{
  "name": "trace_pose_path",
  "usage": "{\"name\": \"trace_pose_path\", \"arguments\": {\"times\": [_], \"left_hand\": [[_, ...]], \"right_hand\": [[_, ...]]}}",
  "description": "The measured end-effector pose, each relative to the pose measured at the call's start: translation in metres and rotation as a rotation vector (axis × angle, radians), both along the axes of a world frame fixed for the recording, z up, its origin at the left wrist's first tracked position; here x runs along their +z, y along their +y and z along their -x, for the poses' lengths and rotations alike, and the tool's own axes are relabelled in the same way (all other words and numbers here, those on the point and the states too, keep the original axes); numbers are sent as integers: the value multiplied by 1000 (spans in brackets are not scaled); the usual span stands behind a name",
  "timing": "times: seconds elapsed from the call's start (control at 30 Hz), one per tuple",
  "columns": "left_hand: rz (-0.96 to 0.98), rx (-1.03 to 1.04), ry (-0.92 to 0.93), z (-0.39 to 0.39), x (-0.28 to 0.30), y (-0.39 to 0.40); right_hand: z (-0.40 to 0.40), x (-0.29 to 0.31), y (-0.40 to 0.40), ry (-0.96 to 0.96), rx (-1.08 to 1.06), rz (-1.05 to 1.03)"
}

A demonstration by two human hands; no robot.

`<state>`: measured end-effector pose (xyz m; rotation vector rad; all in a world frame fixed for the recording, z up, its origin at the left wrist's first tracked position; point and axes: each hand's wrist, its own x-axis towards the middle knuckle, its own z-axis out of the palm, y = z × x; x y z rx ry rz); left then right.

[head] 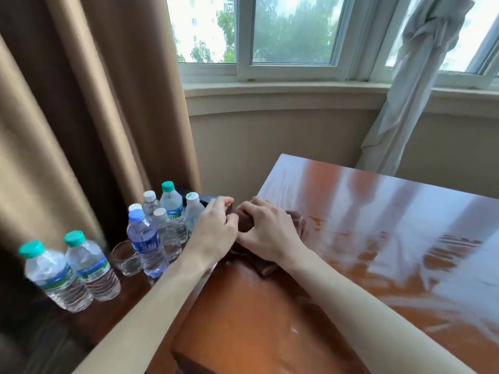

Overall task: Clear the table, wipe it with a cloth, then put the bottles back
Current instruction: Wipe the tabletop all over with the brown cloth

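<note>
A dark brown cloth (298, 221) lies bunched at the left edge of the glossy wooden table (378, 238). My right hand (266, 230) grips the cloth from above, and my left hand (216, 228) pinches its left end at the table's edge. The tabletop shows wet streaks to the right of the cloth. Several water bottles (167, 220) stand in a cluster on a lower dark surface left of the table. Two more bottles with green caps (73, 271) stand further left.
A clear drinking glass (125, 257) stands between the two bottle groups. A brown curtain (81, 117) hangs behind the bottles. The window (291, 36) and a tied grey curtain (421, 76) lie beyond the table's far edge.
</note>
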<state>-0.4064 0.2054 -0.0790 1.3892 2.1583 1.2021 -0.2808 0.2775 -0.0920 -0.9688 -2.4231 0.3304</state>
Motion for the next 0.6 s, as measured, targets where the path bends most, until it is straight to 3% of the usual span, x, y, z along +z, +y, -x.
{"name": "trace_pose_path", "arguments": {"times": [0.2, 0.33, 0.47, 0.6], "left_hand": [[85, -71, 182, -13, -28, 39], [170, -61, 224, -19, -35, 40], [151, -70, 203, -19, -33, 42], [150, -102, 218, -17, -33, 43]], "right_hand": [[49, -4, 181, -58, -260, -25], [59, -3, 254, -75, -362, -12], [57, -4, 254, -121, -361, -19], [39, -6, 186, -91, -297, 8]]}}
